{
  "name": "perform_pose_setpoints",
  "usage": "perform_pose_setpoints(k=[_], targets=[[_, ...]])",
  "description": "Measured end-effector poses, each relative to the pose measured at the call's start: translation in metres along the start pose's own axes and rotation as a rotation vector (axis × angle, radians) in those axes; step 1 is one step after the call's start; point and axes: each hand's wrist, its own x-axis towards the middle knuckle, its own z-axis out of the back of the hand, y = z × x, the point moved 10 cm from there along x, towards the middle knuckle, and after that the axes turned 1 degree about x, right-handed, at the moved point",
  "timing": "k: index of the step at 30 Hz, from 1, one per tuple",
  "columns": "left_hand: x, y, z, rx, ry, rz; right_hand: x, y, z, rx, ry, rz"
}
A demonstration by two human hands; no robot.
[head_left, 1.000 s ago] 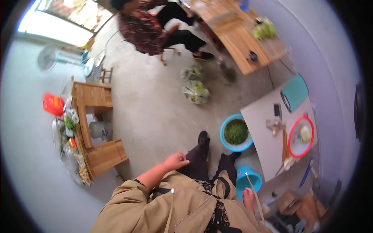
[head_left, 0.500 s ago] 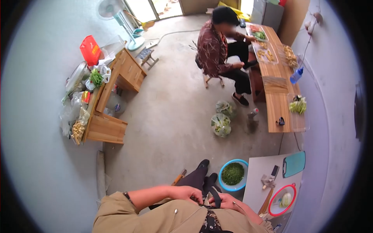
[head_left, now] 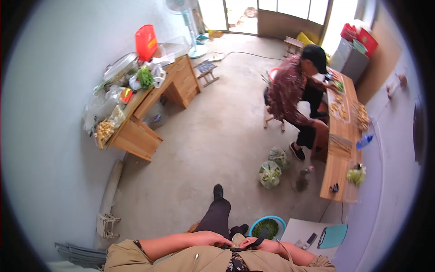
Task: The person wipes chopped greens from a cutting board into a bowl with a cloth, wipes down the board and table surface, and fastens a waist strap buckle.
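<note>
At my waist, my left hand [head_left: 212, 238] has its fingers curled in against the front of the tan jacket [head_left: 181, 259]. What those fingers hold is too small and dark to make out. Close beside it, my right hand [head_left: 262, 245] is closed on a black strap [head_left: 256, 240], whose end sticks up past the fingers. A blue-rimmed basin of chopped greens [head_left: 266, 228] stands on the floor just beyond my right hand, partly cut off by my arm.
A person [head_left: 294, 88] sits on a stool at the wooden table [head_left: 337, 156], reaching towards food. Bags of vegetables [head_left: 270, 175] lie on the floor. Right of the basin is a white table [head_left: 294, 229] with a teal cutting board [head_left: 333, 236]. A loaded desk [head_left: 140, 138] stands left.
My view has shifted, so the room sits lower in it and the red-rimmed basket has left the frame. One of my legs now reaches forward. Both hands stay at my waist.
</note>
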Motion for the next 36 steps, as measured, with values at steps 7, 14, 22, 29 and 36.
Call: perform_pose_setpoints(k=[7,14,22,29,36], targets=[[0.004,0.043,0.118,0.138,-0.143,0.019,0.100,0.014,0.093,-0.231,-0.100,-0.057],[0.005,0.103,0.228,0.018,-0.222,0.194,0.168,0.015,0.165,-0.180,0.001,-0.766],[0.021,0.084,0.305,-0.090,-0.146,0.105,0.213,0.072,0.233,-0.245,0.023,-0.854],[0.057,0.027,0.417,-0.135,-0.271,-0.034,0.244,0.125,0.334,-0.323,0.112,-0.797],[0.076,0.003,0.488,-0.220,-0.426,0.047,0.284,0.185,0.435,-0.375,0.227,-0.753]])
